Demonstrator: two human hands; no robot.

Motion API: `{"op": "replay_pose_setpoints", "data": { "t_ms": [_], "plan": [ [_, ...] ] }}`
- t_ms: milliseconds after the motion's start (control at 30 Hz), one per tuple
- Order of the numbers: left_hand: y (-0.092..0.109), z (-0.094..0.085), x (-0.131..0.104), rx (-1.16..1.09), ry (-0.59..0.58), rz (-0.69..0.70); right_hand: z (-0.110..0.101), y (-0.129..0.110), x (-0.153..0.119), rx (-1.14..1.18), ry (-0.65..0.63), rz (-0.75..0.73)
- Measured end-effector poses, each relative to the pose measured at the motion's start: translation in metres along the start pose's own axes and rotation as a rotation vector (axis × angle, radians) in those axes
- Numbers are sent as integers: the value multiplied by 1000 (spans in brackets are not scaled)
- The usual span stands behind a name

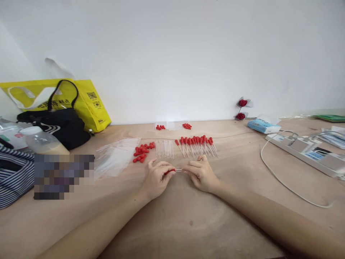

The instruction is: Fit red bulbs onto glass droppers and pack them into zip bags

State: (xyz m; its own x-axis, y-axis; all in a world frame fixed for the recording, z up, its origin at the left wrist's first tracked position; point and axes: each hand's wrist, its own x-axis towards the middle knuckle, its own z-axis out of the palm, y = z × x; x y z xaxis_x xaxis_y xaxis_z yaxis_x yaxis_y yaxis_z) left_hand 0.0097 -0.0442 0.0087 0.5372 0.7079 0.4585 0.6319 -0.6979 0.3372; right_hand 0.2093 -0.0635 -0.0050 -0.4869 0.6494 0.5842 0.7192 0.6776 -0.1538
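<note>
Between finger and thumb, my left hand [159, 180] pinches a red rubber bulb [169, 172]. A thin clear tube [178, 170] runs from the bulb to the fingertips of my right hand [201, 174], which are closed on its other end. Just beyond my left hand lie several loose red bulbs [141, 153] in a pile. Beside them is a row of clear tubes [165, 149] without bulbs. Past my right hand, several tubes with red bulbs on their far ends [198, 144] lie side by side.
Clear plastic bags [117, 156] lie at the left, near a bottle [44, 140], a black bag [59, 126] and a yellow bag [94, 104]. Small bags with red bulbs [174, 126] lie by the wall. At the right are a tissue pack [263, 126] and a power strip [304, 154] with its cable.
</note>
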Motion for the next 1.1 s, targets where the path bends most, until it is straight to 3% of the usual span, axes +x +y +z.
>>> {"op": "replay_pose_setpoints", "data": {
  "t_ms": [267,467,633,833,1100],
  "plan": [
    [1,-4,-2,-40,-24,59,-5,-1,1,-37,64,-97],
    [-3,-3,-2,-78,-114,74,-4,0,-1,-113,47,-185],
    [-3,-4,1,-133,-85,32,-2,-2,0,-49,103,-62],
    [-6,-1,3,-136,-42,-5,-1,-4,4,85,68,83],
    [-7,3,0,-51,27,-11,2,-9,5,21,55,81]
  ]
}}
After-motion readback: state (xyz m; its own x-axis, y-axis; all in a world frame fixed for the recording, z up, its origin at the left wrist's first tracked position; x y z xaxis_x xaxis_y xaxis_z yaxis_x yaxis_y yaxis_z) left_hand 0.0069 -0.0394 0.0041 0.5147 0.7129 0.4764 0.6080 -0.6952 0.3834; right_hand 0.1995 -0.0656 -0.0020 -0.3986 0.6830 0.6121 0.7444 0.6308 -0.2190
